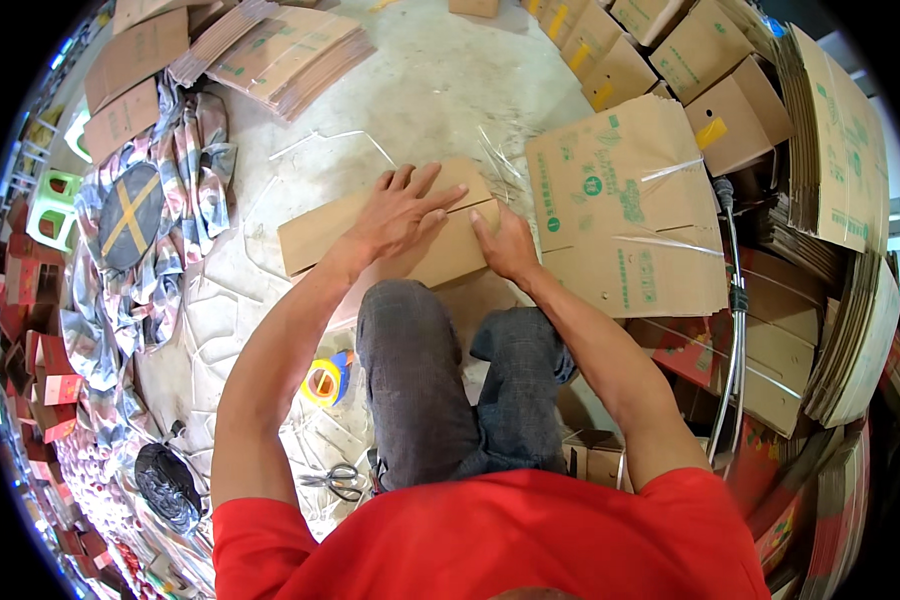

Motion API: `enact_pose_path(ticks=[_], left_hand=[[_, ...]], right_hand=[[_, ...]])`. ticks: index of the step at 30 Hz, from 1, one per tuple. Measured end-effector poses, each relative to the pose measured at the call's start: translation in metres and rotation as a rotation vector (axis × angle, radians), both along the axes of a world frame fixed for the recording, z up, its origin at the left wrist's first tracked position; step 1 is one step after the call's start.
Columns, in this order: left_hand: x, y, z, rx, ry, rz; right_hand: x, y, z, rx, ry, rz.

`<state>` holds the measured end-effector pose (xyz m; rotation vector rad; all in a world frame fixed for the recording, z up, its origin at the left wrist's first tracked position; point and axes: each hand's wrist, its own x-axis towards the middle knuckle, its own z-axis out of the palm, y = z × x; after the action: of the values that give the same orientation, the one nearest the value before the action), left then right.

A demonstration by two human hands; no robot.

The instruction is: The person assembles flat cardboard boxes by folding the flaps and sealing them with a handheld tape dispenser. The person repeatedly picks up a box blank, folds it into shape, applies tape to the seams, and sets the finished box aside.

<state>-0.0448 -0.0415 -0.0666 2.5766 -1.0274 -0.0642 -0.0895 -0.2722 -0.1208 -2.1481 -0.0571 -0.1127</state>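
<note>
A brown cardboard box (457, 246) lies in front of my knees, its top flaps folded in with a dark seam between them. Across the flaps rests my left hand (402, 212), fingers spread and pressed flat near the seam. My right hand (508, 244) grips the box's right edge, thumb on top; its other fingers are partly hidden behind the side. On the floor by my left knee sits a yellow tape roll in a blue dispenser (323, 381). Black-handled scissors (338, 482) lie further back, close to my left hip.
Flattened printed cartons (625, 210) lie just right of the box. More cartons (740, 110) are stacked along the right, beside a metal pole (736, 330). A cardboard stack (288, 55) is at the far left. Loose white straps (210, 340) litter the floor near a patterned cloth (185, 160) and green stool (54, 210).
</note>
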Motion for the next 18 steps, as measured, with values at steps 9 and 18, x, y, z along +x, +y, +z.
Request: enact_pose_path(ticks=[9, 18], left_hand=[[-0.008, -0.007, -0.008, 0.029, -0.131, 0.031], [-0.007, -0.008, -0.028, -0.038, -0.2, 0.061]], right_hand=[[0.001, -0.006, -0.005, 0.003, 0.062, 0.031], [0.026, -0.017, -0.009, 0.196, 0.442, 0.091]])
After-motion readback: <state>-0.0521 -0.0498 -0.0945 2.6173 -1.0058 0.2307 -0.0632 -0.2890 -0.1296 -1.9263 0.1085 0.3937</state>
